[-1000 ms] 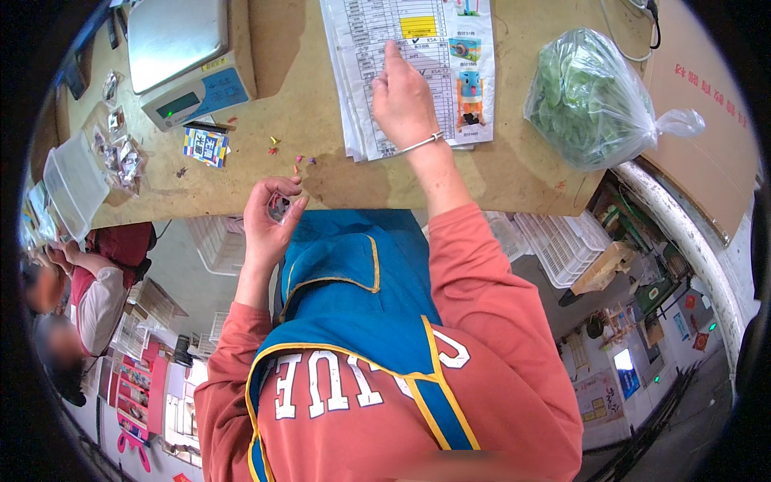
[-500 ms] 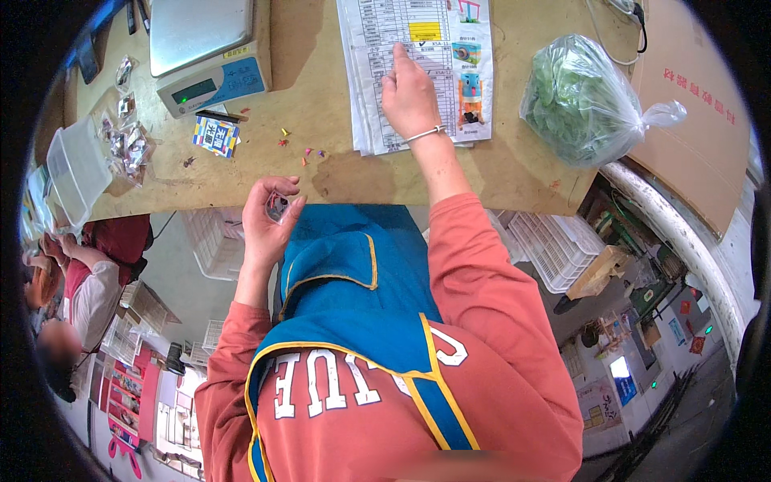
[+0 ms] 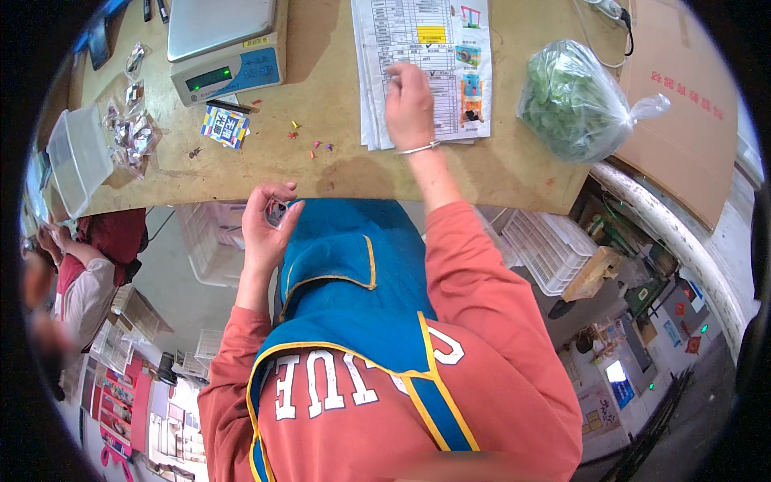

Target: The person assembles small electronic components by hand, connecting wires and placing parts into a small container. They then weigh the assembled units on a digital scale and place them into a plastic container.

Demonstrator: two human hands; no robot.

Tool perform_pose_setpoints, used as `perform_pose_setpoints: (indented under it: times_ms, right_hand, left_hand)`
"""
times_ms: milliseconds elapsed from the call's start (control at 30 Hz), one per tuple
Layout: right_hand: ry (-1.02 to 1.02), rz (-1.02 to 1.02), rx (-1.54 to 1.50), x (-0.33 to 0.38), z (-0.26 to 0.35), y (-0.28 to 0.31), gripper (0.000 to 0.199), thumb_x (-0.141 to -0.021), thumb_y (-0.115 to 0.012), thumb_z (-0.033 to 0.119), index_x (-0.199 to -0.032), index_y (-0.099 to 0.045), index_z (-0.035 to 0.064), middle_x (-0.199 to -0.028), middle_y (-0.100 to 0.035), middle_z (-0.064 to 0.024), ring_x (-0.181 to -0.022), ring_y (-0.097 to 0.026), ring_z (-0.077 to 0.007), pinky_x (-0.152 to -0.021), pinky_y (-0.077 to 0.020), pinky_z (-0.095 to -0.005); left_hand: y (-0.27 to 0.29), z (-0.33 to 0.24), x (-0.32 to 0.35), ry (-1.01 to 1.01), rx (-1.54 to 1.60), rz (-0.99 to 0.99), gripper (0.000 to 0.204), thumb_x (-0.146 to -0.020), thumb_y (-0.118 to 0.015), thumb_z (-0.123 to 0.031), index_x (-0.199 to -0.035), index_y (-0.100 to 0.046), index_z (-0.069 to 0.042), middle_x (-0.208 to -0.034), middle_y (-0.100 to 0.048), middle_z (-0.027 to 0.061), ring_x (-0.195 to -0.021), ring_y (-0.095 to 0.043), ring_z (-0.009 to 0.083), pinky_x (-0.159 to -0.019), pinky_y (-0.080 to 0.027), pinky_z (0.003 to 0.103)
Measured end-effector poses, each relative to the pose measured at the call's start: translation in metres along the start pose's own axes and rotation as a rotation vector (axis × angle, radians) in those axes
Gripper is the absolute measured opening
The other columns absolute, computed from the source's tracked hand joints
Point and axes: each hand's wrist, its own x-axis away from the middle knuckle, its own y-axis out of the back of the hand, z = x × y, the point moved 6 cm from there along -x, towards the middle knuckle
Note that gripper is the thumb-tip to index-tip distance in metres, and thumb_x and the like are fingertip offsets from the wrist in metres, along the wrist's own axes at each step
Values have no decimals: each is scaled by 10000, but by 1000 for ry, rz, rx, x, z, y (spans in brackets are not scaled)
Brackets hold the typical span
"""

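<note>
My left hand (image 3: 265,225) is raised just below the table's front edge, its fingers curled around a small clear packet (image 3: 279,212). My right hand (image 3: 409,104) rests flat on a stack of printed sheets (image 3: 426,64) on the brown table (image 3: 337,161), with a thin bracelet on the wrist. Several tiny coloured pieces (image 3: 313,146) lie scattered on the table between my two hands. I wear an orange sweater and a blue apron.
A digital scale (image 3: 225,48) stands at the back left, a small colourful card (image 3: 224,126) and a black pen in front of it. Clear packets (image 3: 132,132) and a clear plastic box (image 3: 76,157) lie far left. A bag of green pieces (image 3: 574,100) sits right. Another person (image 3: 80,273) sits at left.
My right hand has stayed on the sheets and my left hand holds the packet in the same place. The view has shifted slightly as my head moved.
</note>
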Motion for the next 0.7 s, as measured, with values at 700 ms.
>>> perform_pose_setpoints:
  times_ms: [700]
  right_hand:
    - [-41, 287, 25, 66, 57, -57, 277, -858, -583, -25, -1123, -637, 38, -1052, -615, -181, -988, -605, -375, -851, -505, -451]
  left_hand:
    - [40, 15, 28, -9, 73, -99, 210, -897, -740, -28, -1024, -573, -26, -1042, -629, 77, -1126, -632, 239, -999, -478, 357]
